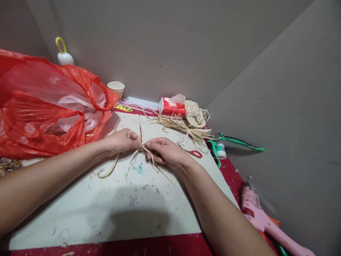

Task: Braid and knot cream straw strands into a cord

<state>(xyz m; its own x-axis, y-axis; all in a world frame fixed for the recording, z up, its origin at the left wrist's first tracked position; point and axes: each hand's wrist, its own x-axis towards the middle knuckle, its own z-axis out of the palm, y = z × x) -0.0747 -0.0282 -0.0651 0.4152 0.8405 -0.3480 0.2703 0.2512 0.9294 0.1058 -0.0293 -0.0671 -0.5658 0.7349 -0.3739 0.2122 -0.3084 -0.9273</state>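
A narrow straw braid (141,132) runs away from me over the white board, its loose strands fanning out toward me. My left hand (124,140) pinches strands at the left of the braid's near end. From the right, my right hand (165,151) pinches other strands at the same spot, the fingertips of both hands almost meeting. One flat strand (110,169) curls out below my left hand. Beyond my right hand lies a tied bundle of dry straw (183,128). Red-handled scissors (195,153) rest just past my right wrist, their blades partly hidden.
A large red plastic bag (39,121) fills the left side. Along the wall stand a paper cup (116,87), a tissue pack (173,106) and a woven straw piece (195,113). Green-handled pliers (239,141) and a pink glue gun (262,217) lie right. Straw scraps dot the white board (87,224).
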